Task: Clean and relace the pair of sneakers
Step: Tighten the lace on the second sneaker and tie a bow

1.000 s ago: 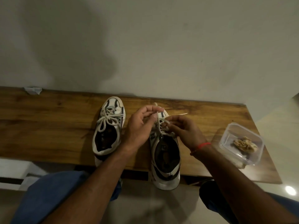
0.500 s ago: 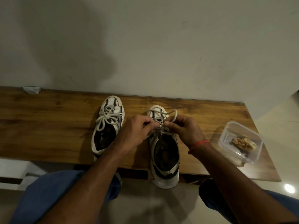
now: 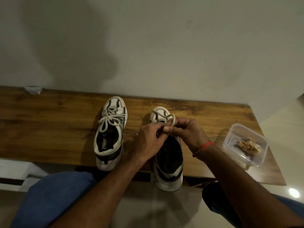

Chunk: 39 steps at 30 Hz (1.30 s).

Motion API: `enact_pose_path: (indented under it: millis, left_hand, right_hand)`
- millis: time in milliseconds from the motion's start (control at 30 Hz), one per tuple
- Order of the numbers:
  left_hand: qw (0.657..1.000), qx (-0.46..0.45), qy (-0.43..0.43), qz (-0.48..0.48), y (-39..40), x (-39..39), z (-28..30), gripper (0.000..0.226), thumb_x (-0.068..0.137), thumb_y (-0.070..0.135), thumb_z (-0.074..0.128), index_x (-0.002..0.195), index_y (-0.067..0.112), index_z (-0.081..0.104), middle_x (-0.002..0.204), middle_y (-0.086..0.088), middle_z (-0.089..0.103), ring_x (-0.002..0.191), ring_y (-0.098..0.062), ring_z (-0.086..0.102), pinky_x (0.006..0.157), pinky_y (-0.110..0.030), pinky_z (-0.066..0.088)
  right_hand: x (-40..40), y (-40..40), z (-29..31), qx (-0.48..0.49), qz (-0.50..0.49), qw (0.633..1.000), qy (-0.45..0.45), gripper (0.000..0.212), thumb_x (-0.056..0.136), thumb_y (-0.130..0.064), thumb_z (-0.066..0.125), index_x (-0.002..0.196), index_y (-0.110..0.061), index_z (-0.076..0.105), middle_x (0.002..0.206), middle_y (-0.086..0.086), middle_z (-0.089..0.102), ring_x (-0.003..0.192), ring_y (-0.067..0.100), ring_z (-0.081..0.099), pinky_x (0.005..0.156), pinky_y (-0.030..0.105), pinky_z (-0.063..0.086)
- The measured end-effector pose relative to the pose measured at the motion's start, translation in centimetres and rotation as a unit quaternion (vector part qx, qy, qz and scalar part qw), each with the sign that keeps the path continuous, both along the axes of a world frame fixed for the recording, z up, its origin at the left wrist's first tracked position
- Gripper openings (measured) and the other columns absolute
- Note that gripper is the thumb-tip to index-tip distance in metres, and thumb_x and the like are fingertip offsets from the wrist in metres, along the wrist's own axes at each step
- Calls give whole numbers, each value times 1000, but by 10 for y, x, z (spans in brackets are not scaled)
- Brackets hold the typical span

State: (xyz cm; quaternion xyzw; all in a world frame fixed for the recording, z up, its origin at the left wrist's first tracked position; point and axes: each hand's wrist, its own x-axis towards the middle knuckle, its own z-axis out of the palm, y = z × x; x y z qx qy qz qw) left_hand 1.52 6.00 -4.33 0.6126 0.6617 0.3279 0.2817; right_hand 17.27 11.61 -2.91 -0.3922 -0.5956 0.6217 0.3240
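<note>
**Bow-Tying, Right-Side Sneaker: Risks & Blind Spots**

While both hands work the lace (image 3: 166, 116) over the right-side sneaker (image 3: 167, 162), the knot is judged unfinished. Left hand (image 3: 149, 139): fingers curled, pinching lace. Right hand (image 3: 187, 130): fingers curled, pinching a loop that arcs over the toe. Sneaker sits on the wooden shelf (image 3: 49, 122), heel overhanging the front edge. Left-side sneaker (image 3: 110, 134), just beside it, already carries a tied bow.

Risks: loop may slip if either pinch relaxes → restart. A hard pull toward the body could drag the overhanging shoe off the shelf.

Not visible: the knot itself & upper eyelets, hidden by fingers; lace routing cannot be confirmed. Contents of the clear plastic container (image 3: 230, 140) look like a crumpled cloth, not certain.
</note>
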Motion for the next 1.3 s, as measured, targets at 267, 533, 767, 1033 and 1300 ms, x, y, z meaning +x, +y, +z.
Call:
enact_pose_path:
  millis: [267,533,767,1033,1300]
  left_hand:
    - [996,-56,-75,-5,13,-42,19,8,88,24,75,95,23,70,85,7,74,71,-4,70,68,-26,61]
    - [982,-124,-137,-41,11,-25,15,22,98,23,63,120,23,66,93,1,74,75,-12,72,61,-28,59]
    - [981,-120,-147,-46,9,-21,11,39,88,16,75,125,22,65,93,4,73,73,-8,72,62,-24,59]
    - [999,50,-3,-9,4,-4,-7,24,91,21,73,114,17,70,110,4,68,96,-6,63,78,-22,56]
    - [988,-93,-123,-28,11,-22,2,25,86,19,77,110,23,70,93,5,74,74,-4,72,67,-23,61]
  right_hand:
    - [14,12,1,-110,-46,993,16,31,86,-18,68,101,9,63,92,13,72,90,30,68,88,51,56]
    - [13,11,-1,-95,-33,995,9,27,78,-19,72,96,1,69,96,16,72,89,27,69,88,44,57]
    - [10,12,-5,-56,-47,997,4,32,77,-19,74,97,5,70,101,21,72,99,35,68,89,45,58]
    - [9,10,0,-30,3,999,-26,36,80,-20,73,100,10,68,103,20,72,97,27,69,88,42,57]
    - [12,12,-4,-49,-32,998,-20,32,78,-23,73,98,1,72,102,17,73,101,34,69,91,49,57]
